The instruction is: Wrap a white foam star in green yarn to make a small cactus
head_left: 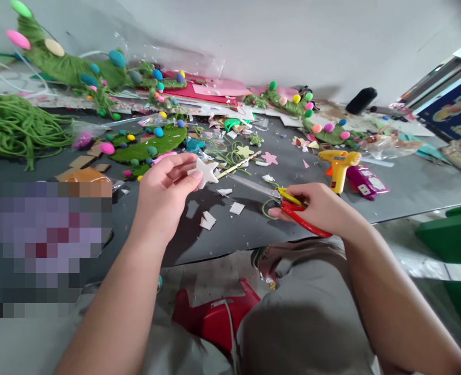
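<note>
Between the thumb and fingers of my left hand point(168, 190) is a white star cutout point(207, 173), held above the dark table. My right hand point(312, 205) grips a pair of scissors point(305, 221) by its red and yellow handles. The metal blades point left, toward the star, and do not touch it as far as I can see. White scraps point(237, 208) lie on the table below the two hands. Behind the star are a thin pale stick point(239, 165), a pale yellow star point(245, 151) and a pink star point(269, 158).
A yellow glue gun point(338, 165) stands by a purple packet point(367, 181) on the right. Green yarn point(20, 125) is heaped at the far left. Green wrapped shapes with coloured balls point(74, 65) line the wall. Below the table edge sits a red stool point(215, 315).
</note>
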{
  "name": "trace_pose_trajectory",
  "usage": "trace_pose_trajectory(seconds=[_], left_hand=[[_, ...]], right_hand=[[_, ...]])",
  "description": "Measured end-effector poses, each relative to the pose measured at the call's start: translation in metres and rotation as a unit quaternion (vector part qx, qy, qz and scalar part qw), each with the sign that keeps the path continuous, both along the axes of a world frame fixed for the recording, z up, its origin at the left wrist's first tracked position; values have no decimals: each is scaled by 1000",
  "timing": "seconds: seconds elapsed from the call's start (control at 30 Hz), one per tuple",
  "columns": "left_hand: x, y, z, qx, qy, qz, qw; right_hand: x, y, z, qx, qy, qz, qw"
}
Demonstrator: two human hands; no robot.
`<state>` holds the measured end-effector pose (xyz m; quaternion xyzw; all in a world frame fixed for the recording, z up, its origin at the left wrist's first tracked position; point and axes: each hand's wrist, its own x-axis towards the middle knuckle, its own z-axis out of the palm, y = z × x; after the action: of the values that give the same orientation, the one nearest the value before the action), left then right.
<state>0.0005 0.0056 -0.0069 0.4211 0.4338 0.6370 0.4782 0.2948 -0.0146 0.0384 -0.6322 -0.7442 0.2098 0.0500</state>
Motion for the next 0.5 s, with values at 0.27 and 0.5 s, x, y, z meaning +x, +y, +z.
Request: trace_pose_trajectory(seconds=[0.27,0.5], left_hand=[[3,-1,-1,1,65,3,998],[3,-4,0,13,97,-21,995]], right_hand=[[-5,-2,2,-25,24,15,999],[-5,-2,2,-41,37,19,998]])
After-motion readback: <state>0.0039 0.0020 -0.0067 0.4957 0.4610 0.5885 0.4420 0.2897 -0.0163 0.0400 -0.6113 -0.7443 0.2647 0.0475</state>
